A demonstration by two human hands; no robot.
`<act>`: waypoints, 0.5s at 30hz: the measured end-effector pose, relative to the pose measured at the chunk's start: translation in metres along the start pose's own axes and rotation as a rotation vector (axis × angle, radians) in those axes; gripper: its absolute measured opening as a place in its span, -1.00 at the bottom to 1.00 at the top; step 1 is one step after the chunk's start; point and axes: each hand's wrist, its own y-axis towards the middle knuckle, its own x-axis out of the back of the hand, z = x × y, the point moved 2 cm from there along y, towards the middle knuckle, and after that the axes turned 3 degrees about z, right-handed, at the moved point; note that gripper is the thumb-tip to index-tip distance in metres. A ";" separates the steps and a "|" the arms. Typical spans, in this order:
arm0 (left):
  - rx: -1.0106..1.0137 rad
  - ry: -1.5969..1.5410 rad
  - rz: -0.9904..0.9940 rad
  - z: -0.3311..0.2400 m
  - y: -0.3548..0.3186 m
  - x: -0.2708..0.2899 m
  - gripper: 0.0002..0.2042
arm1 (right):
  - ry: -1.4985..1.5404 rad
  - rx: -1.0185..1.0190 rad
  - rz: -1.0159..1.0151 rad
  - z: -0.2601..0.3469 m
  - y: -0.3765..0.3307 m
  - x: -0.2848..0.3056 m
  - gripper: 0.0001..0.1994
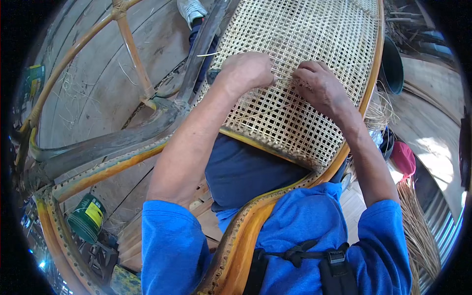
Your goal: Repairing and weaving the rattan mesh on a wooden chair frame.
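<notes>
A woven cane panel (295, 34) with an open square mesh fills a curved rattan chair frame (246, 231) that lies across my lap. My left hand (246, 71) rests on the mesh with its fingers curled, pinching a thin cane strand (284, 78). My right hand (319, 86) lies just to the right of it on the mesh, fingers bent down onto the same strand. The two hands nearly touch. A loose strand end (209, 54) sticks out to the left of my left hand.
The chair's bent arm and dark frame (123, 137) reach to the left over a plank floor. A green can (87, 216) stands at lower left. A dark bucket (392, 66), a red cap (404, 157) and bundles of cane strips (418, 231) lie on the right. A white shoe (191, 10) shows at top.
</notes>
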 end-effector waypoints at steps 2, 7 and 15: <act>0.027 -0.046 0.010 0.004 -0.003 -0.004 -0.66 | -0.005 0.093 -0.045 -0.006 -0.001 -0.003 -0.82; 0.051 -0.051 -0.094 0.006 -0.024 -0.009 -0.70 | -0.100 0.040 0.136 -0.007 0.013 -0.003 -0.88; 0.014 -0.034 -0.295 0.015 -0.068 0.003 -0.64 | 0.175 -0.170 0.073 0.035 0.018 0.000 -0.78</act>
